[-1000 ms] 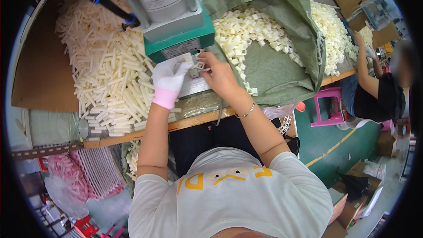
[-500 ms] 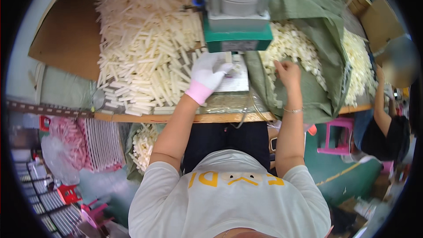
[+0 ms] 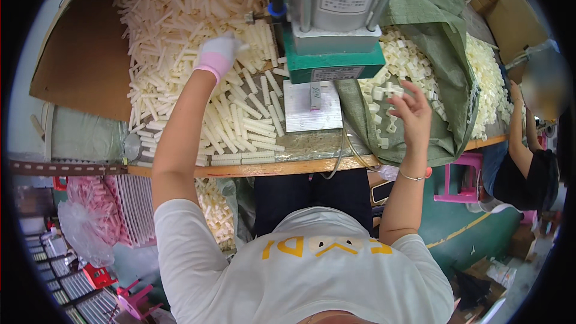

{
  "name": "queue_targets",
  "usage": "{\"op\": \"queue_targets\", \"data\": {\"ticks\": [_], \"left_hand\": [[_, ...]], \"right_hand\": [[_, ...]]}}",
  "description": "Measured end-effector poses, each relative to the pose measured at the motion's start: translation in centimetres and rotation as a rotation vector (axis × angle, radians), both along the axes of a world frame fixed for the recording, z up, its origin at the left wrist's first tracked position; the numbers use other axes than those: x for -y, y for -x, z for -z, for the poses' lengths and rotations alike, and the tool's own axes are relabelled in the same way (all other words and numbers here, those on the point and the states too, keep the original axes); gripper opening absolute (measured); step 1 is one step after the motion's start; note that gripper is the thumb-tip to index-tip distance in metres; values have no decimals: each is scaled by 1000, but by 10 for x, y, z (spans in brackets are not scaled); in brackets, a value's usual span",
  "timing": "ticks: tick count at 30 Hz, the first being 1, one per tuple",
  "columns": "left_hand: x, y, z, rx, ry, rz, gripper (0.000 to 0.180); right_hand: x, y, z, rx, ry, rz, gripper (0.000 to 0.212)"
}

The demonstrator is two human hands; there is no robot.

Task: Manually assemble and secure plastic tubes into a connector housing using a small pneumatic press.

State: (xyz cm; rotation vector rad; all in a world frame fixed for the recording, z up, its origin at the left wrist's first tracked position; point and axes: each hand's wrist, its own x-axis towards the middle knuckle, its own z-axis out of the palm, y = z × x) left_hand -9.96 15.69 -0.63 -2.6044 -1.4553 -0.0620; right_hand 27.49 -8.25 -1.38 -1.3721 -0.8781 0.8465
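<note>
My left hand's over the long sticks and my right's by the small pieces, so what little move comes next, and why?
Probably pick one stick with your gloved left hand: it's right over the cream sticks, your right hand is by the small cream pieces, and the visible part of the metal plate has no stick on it.

On your workbench [image 3: 240, 170], the press [image 3: 334, 51] stands ahead of you, sticks [image 3: 168, 66] heaped to its left, connectors [image 3: 409, 54] lying on the sack [image 3: 447, 90] to its right.
</note>
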Motion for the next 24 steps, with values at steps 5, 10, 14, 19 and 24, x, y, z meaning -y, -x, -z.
{"op": "queue_targets", "data": {"ticks": [5, 10, 14, 19, 24], "left_hand": [[0, -2, -7, -238, 62, -51, 22], [33, 1, -21, -198, 272, -202, 24], [30, 7, -10, 74, 397, -397, 40], [5, 2, -3, 72, 331, -560, 49], [-6, 16, -2, 55, 436, -613, 54]], "right_hand": [[-18, 52, -1, -263, -56, -264, 27], [-36, 82, 17, -189, -152, -304, 24], [-41, 97, 29, -42, -64, -327, 23], [-38, 105, 25, 257, -83, -274, 22], [-34, 102, 27, 377, -98, -213, 21]]}}
